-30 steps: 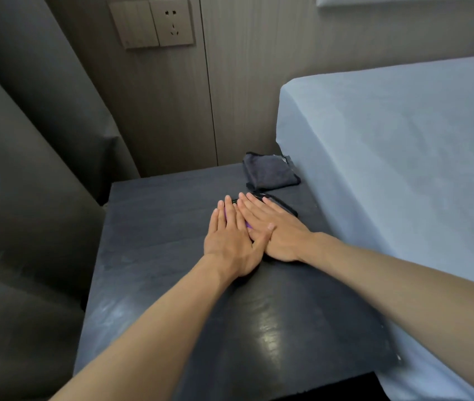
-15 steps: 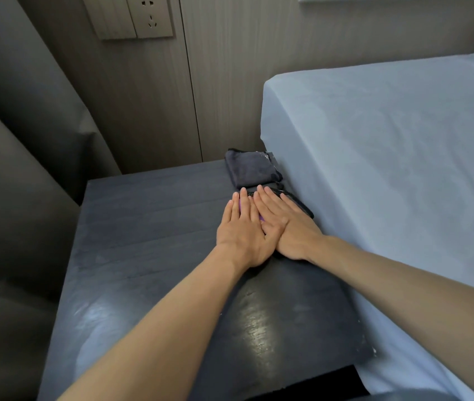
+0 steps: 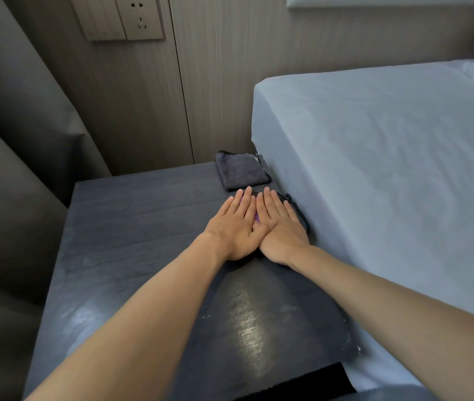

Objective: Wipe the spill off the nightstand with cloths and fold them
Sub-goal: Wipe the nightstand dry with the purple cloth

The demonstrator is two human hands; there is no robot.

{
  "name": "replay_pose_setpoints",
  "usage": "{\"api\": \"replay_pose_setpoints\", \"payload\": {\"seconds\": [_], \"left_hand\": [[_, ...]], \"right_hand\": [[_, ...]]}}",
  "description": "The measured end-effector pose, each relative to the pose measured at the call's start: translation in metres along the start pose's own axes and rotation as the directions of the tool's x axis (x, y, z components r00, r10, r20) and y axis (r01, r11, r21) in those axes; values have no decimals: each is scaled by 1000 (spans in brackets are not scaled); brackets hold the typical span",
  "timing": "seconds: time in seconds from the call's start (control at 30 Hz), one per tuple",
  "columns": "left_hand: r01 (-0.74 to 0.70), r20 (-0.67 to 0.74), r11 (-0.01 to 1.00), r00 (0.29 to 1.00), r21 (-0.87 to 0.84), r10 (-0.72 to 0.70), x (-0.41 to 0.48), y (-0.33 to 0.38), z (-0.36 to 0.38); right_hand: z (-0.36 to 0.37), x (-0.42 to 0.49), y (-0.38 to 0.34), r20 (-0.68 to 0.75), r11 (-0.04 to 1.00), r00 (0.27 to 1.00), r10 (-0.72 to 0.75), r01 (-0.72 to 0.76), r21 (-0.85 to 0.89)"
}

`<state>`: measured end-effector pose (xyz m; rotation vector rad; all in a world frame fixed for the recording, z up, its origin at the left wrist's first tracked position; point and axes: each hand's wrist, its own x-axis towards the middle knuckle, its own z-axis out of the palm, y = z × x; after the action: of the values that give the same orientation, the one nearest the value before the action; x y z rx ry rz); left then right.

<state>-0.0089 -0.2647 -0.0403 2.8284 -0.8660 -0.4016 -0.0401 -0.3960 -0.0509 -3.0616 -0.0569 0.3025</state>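
Our left hand (image 3: 235, 227) and right hand (image 3: 280, 227) have crept nearer the folded dark grey cloth (image 3: 241, 170)
We press the purple dark-edged cloth (image 3: 256, 217) flat on the dark wooden nightstand worktop (image 3: 131, 227), each grip open, fingers straight, clasping nothing; pushing on could ruck its folds or shove the grey cloth

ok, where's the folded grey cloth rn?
Head view: grey cloth sits at the nightstand's far right corner, beside the bed, just past the left hand and right hand.
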Motion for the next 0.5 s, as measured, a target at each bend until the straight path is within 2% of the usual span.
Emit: {"api": "replay_pose_setpoints", "payload": {"seconds": [0.23, 0.4, 0.5], "left_hand": [[-106, 47, 994, 993, 5, 106, 6, -9, -2], [-249, 86, 967, 966, 59, 243, 8, -21, -7], [-292, 109, 956, 952, 35, 287, 6, -23, -9]], "right_hand": [[-1, -5, -13, 20, 985, 987, 159, -160, 60], [0, -12, -35, 23, 942, 945, 326, -327, 70], [2, -16, -45, 24, 907, 911, 411, -411, 91]]}}
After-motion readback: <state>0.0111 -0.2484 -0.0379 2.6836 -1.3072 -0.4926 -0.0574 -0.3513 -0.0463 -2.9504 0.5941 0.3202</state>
